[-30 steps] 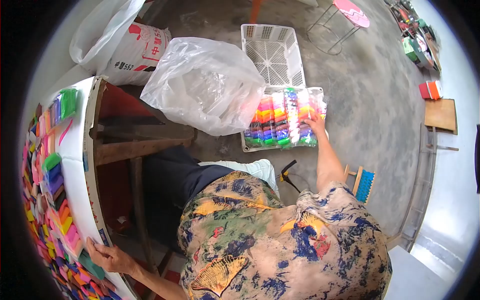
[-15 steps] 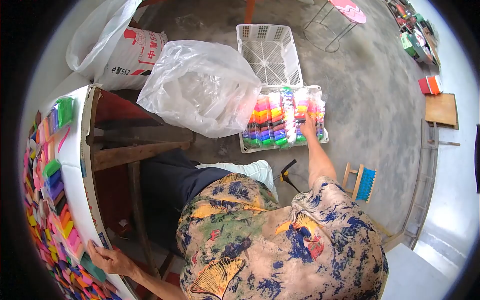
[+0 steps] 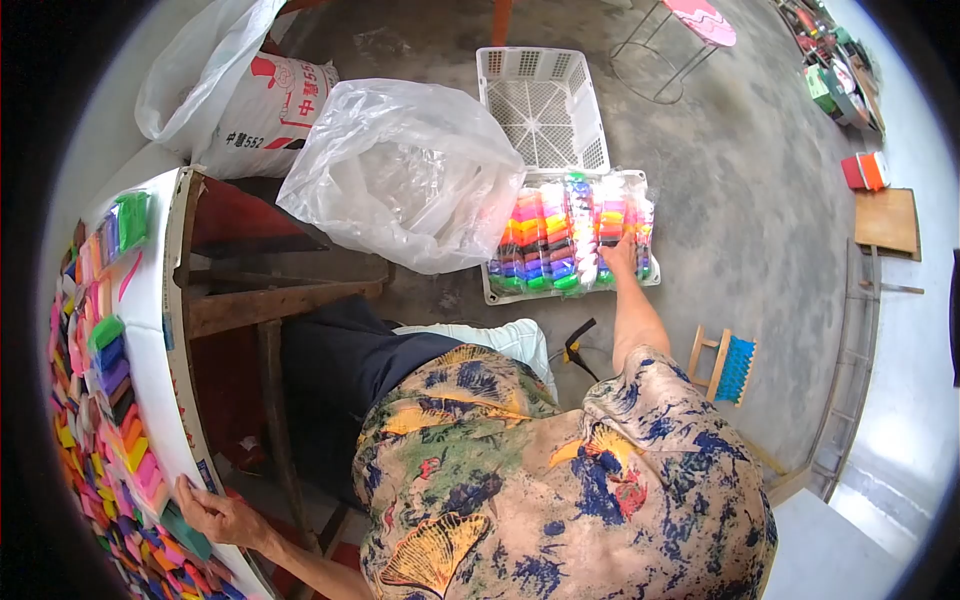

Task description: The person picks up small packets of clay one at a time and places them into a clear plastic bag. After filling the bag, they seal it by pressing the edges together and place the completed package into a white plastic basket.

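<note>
My right hand [image 3: 619, 258] reaches onto the right side of several clear packets of coloured pieces [image 3: 545, 240], its thumb and fingers closed on one packet. The packets lie side by side in a white tray [image 3: 489, 296] on the floor. At the table's near edge, my left hand [image 3: 215, 515] has its fingers bent together at the side of a long clear packet [image 3: 142, 462] with pink, orange and teal pieces. Many loose coloured pieces [image 3: 85, 440] cover the table [image 3: 150, 330] beside it. Another packet with a green end [image 3: 130, 222] lies farther up.
A white basket [image 3: 545, 110] stands beyond the tray. A large clear bag [image 3: 400, 175] stands left of it, near a printed white sack [image 3: 270, 115]. A pink-topped stool [image 3: 703, 20], a small blue-seated stool [image 3: 733, 368] and a wooden board [image 3: 887, 222] are farther right.
My right hand's fingers have drawn back slightly and bent more on the packets. My left hand has hardly moved. The view has shifted slightly.
</note>
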{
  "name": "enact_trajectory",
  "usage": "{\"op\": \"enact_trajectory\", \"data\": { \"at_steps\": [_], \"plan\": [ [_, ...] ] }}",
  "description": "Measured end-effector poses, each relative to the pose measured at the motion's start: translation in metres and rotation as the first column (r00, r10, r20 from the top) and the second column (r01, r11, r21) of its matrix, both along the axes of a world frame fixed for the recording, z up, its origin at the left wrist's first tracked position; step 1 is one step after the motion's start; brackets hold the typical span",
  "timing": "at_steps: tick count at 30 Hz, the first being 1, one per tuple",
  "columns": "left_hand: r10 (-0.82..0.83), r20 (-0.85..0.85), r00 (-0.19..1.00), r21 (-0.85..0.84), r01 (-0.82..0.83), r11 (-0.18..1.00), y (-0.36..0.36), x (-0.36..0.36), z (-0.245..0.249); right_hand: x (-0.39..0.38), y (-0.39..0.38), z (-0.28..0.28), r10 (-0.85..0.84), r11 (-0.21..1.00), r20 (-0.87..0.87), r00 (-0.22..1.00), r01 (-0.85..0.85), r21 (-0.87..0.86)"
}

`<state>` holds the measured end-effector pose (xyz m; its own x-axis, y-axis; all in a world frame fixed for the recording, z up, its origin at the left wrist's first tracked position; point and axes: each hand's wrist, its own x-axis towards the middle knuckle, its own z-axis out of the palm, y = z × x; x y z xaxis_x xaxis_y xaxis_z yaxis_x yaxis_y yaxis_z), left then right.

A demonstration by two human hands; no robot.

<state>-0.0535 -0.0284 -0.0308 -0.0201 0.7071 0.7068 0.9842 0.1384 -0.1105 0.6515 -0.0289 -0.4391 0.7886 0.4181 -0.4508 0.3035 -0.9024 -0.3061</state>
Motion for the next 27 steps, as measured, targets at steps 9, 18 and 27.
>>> {"op": "enact_trajectory", "data": {
  "at_steps": [9,18,27],
  "plan": [
    [0.017,0.021,1.000,-0.022,-0.017,1.000,-0.001,0.002,0.001,-0.003,0.003,-0.006,0.094,0.995,-0.018,0.995,-0.094,0.012],
    [0.013,0.008,1.000,-0.009,-0.013,1.000,0.000,0.003,0.000,-0.012,-0.025,-0.026,0.200,0.951,0.199,0.959,-0.239,0.196],
    [0.021,0.014,1.000,-0.017,-0.020,1.000,0.001,0.008,0.003,0.013,-0.017,-0.044,0.105,0.984,-0.096,0.990,-0.089,0.156]
  ]
}}
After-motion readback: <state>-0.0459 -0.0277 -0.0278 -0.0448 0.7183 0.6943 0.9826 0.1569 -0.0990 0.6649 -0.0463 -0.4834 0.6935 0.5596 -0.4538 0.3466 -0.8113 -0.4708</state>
